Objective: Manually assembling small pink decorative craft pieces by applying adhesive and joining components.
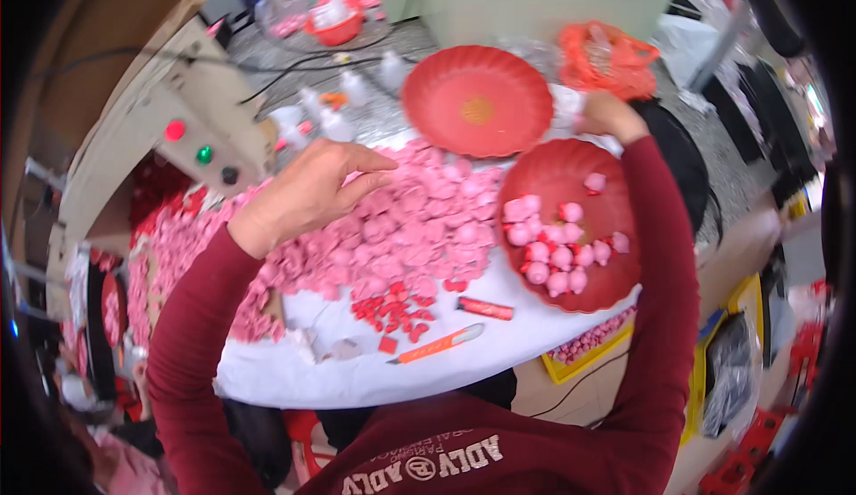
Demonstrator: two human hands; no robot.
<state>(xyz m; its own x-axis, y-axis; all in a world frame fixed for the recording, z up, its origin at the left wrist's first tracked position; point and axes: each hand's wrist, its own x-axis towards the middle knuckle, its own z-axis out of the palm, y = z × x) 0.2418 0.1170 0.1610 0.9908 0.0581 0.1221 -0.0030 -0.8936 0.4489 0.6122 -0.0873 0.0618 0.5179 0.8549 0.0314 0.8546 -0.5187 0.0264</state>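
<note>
My left hand (325,178) hovers over a wide heap of small pink pieces (419,205). Its thumb and forefinger point right with a gap between them, and nothing shows in them. My right hand (611,119) is stretched out past the far rim of a red scalloped plate (584,169). Its fingers are curled beside something white (566,107), and whatever they hold is hidden. In that plate lie several round pink pieces with red parts (560,259). A second red plate (446,94), with a gold mark in its middle, stands behind it.
Small red pieces (392,309), a red tube (485,309) and an orange cutter knife (437,344) lie near the white table's front edge. White bottles (337,125) stand behind the heap. A machine with coloured buttons (201,129) borders the left; an orange bag (606,60) lies far right.
</note>
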